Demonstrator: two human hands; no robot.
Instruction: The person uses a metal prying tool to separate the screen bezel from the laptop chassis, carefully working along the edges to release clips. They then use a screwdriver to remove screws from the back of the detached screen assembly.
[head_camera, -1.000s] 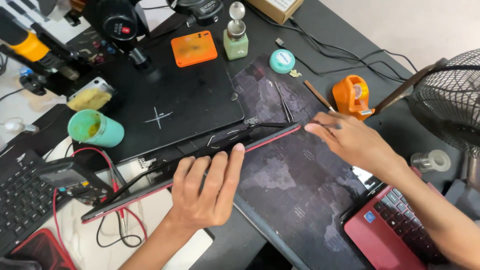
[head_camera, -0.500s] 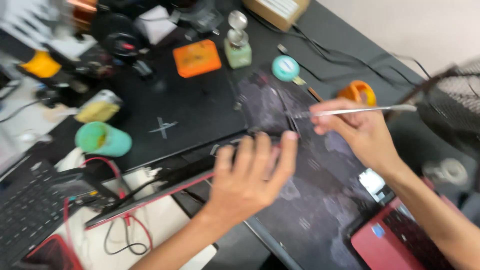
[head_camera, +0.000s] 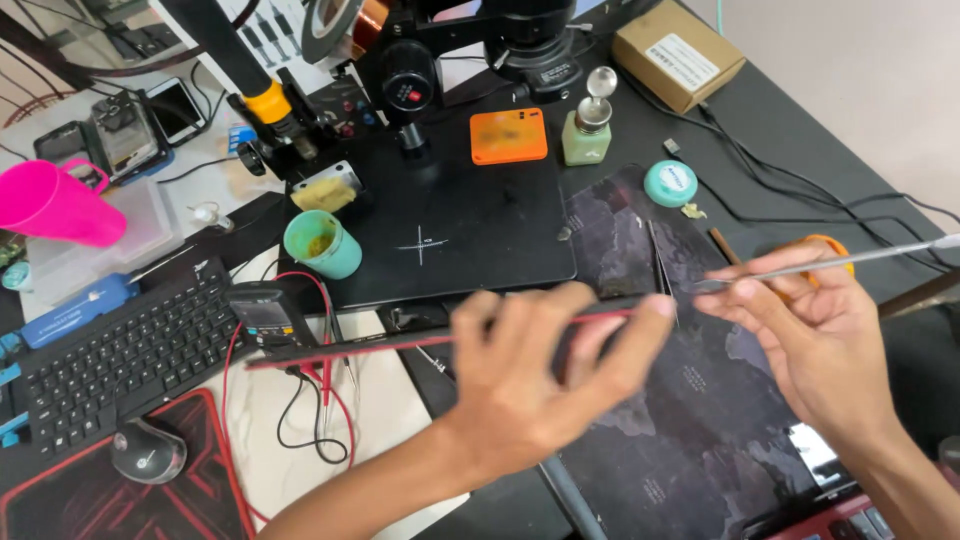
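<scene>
Lifted since before, left hand (head_camera: 530, 385) grips red-edged panel (head_camera: 400, 345) beside teal cup (head_camera: 322, 243); right hand (head_camera: 815, 335) pinches metal rod (head_camera: 850, 258).

Slim tool (head_camera: 830, 262) looks shiny metal; the mat (head_camera: 690, 400) matt, perhaps rubber; box (head_camera: 678, 55) plain cardboard.

Around the black microscope base plate (head_camera: 440, 240): a teal cup (head_camera: 322, 243) at its left edge, an orange box (head_camera: 508, 135) and green bottle (head_camera: 586, 130) behind, a black keyboard (head_camera: 120, 350) lower left
</scene>
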